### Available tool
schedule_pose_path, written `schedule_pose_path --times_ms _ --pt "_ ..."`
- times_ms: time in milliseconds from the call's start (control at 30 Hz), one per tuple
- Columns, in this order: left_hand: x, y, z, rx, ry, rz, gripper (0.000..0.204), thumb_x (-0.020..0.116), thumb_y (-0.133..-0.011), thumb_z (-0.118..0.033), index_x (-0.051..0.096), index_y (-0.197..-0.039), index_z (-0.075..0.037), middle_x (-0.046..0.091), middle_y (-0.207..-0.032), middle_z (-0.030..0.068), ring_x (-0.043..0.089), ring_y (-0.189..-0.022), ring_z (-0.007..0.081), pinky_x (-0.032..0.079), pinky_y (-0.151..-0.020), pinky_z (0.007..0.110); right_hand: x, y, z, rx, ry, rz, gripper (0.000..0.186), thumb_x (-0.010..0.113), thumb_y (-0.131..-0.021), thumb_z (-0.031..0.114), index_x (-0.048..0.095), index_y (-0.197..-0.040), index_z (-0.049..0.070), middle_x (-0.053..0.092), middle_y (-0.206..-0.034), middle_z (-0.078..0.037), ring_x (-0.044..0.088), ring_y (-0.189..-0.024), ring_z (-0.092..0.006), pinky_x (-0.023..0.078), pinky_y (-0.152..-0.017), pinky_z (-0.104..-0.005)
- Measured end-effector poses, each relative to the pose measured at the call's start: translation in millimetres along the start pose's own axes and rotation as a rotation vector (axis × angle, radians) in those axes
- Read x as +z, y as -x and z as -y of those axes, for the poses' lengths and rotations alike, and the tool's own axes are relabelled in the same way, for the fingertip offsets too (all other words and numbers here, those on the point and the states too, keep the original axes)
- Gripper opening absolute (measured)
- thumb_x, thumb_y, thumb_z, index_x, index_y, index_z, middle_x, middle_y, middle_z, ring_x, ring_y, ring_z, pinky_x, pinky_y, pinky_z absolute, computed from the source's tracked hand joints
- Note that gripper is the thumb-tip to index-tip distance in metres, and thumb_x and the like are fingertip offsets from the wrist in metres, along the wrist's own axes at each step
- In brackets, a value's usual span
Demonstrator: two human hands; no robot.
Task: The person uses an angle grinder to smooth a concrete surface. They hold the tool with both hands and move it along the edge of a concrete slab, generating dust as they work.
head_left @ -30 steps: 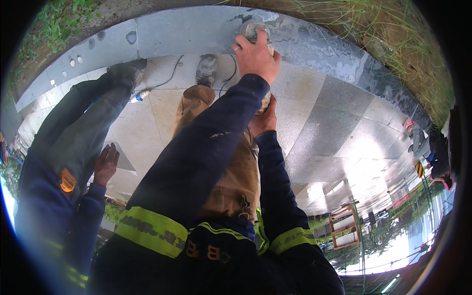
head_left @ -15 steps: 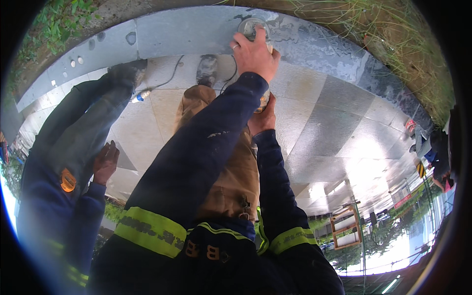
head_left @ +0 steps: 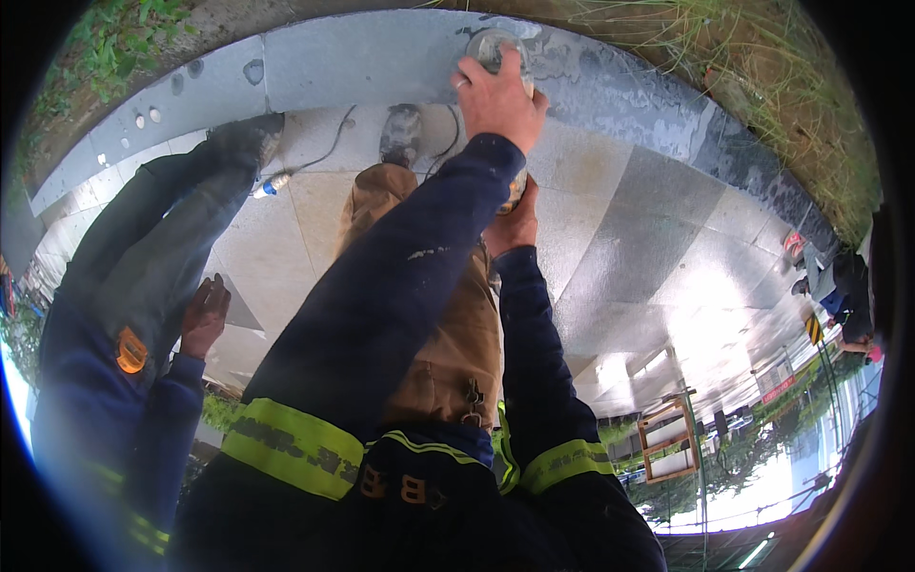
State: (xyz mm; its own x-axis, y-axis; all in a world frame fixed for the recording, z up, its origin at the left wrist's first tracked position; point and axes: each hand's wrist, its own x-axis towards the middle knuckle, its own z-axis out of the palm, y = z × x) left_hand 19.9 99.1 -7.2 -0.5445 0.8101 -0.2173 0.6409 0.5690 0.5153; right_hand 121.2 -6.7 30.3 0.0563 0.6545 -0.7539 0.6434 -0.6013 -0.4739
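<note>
My left hand (head_left: pixel 498 103), with a ring, is closed over the head of a power tool (head_left: pixel 486 46) that looks like a grinder, its round disc-like end on the grey stone curb (head_left: pixel 353 57). Lower down, my right hand (head_left: pixel 515 221) grips the tool's body, which is partly hidden behind my left sleeve. A dark cord (head_left: pixel 450 138) runs beside it, next to my dusty shoe (head_left: pixel 400 133) and brown trousers (head_left: pixel 372 200) on the paving.
A co-worker's legs (head_left: pixel 191 219) and bare hand (head_left: pixel 205 315) are at left, with an orange tape measure (head_left: pixel 131 350). A connector (head_left: pixel 272 186) lies by their foot. Weeds (head_left: pixel 782 105) border the curb. People (head_left: pixel 839 296) and a wooden frame (head_left: pixel 667 439) are at right.
Both my hands and the tool have shifted slightly along and up the curb, still gripped the same way. The people at far right moved a little.
</note>
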Motion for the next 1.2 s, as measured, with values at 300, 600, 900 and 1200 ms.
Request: schedule_pose_path --times_ms 300,600,900,1200 --pt "8.6 21.4 -6.8 -0.01 -0.005 0.075 0.071 0.076 -0.073 -0.032 0.048 -0.135 -0.01 0.045 -0.105 0.0337 0.04 -0.104 0.0495 0.035 -0.097 0.055 -6.8 17.2 -16.9 0.029 -0.006 -0.028 0.093 0.088 -0.067 0.033 0.033 -0.139 0.014 0.067 -0.112 -0.02 0.066 -0.106 -0.0356 0.052 -0.088 -0.0414" --pt "-14.2 19.0 23.2 -0.1 -0.02 0.006 0.075 0.077 -0.071 -0.032 0.047 -0.136 -0.012 0.039 -0.105 0.0285 0.042 -0.098 0.0489 0.041 -0.088 0.054 14.2 16.1 -14.7 0.022 0.021 0.078 0.087 0.081 -0.068 0.022 0.032 -0.14 0.014 0.067 -0.109 -0.023 0.065 -0.103 -0.0411 0.053 -0.086 -0.0449" --pt "-12.8 38.4 15.4 -0.099 -0.001 0.085 0.074 0.077 -0.074 -0.03 0.045 -0.138 -0.011 0.037 -0.109 0.0293 0.041 -0.1 0.0486 0.04 -0.091 0.054 9.1 30.2 -23.0 0.036 0.031 0.024 0.088 0.083 -0.069 0.028 0.032 -0.139 0.014 0.067 -0.11 -0.023 0.065 -0.105 -0.0405 0.053 -0.088 -0.0441" --pt "-4.4 40.7 19.0 -0.074 -0.022 0.048 0.073 0.076 -0.073 -0.033 0.047 -0.137 -0.012 0.04 -0.104 0.0289 0.042 -0.099 0.0487 0.039 -0.092 0.053 9.0 30.6 -25.1 0.014 -0.001 0.007 0.084 0.078 -0.07 0.02 0.031 -0.14 0.015 0.067 -0.109 -0.024 0.065 -0.103 -0.0418 0.053 -0.087 -0.0449"
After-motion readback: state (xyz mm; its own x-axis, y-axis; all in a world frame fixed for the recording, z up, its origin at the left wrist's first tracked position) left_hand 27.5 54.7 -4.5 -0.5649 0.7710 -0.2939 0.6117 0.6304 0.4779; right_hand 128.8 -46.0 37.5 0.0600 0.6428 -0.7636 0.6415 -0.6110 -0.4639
